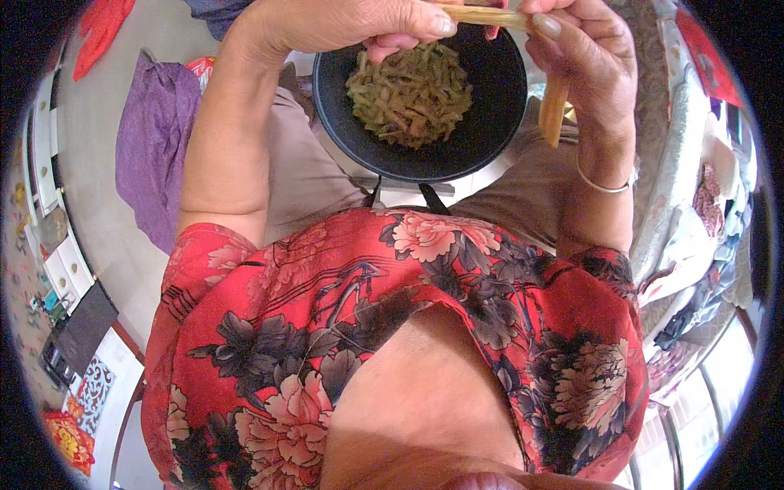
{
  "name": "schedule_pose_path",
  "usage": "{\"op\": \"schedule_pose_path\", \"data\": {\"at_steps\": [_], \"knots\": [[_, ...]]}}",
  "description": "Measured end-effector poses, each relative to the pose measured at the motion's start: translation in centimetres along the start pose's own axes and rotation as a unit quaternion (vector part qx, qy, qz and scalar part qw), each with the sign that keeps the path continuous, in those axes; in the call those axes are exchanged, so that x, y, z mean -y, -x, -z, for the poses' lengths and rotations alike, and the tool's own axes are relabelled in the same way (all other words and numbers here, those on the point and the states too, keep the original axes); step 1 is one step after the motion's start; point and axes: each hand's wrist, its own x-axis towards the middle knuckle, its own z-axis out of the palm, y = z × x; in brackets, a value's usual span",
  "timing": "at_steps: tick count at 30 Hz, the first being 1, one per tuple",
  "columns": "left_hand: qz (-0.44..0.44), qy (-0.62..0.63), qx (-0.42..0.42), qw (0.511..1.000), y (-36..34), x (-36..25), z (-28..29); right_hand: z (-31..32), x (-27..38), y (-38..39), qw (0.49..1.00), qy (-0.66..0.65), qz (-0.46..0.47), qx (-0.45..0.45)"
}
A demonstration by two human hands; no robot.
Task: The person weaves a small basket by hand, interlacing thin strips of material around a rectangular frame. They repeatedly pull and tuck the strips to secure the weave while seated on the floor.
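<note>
Both my hands are above the far part of a dark round pot (339, 122). Between them stretches a long, yellowish-brown, stalk-like strip (486, 15), whose exact kind I cannot make out. My left hand (351, 23) pinches one end between thumb and fingers. Closed round the strip farther along is my right hand (584, 53), with a loose length of it hanging below the palm. Inside the pot lies a heap of short greenish-brown pieces (412, 94). The left fingers partly cover the pot's far rim.
The pot stands between my knees. To the left, a purple cloth (155, 147) hangs, and a red cloth (100, 37) lies farther off on the pale floor (106, 229). Rumpled clothes (710, 220) are piled along the right side. A white cabinet (69, 265) stands at far left.
</note>
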Motion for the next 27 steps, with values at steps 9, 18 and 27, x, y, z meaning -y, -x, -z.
{"op": "schedule_pose_path", "data": {"at_steps": [9,18,27], "knots": [[-0.044,0.241,-0.124,0.962,-2.8,3.0,-0.3,0.2,0.8,-0.7,0.92,-0.392,-0.017,0.006],[0.061,0.149,-0.207,0.965,-1.6,7.1,-10.8,-2.0,-1.1,4.7,0.969,0.185,0.027,-0.162],[-0.187,0.211,-0.126,0.951,0.8,3.4,-13.2,-6.5,0.7,8.7,0.957,-0.27,-0.101,0.042]]}}
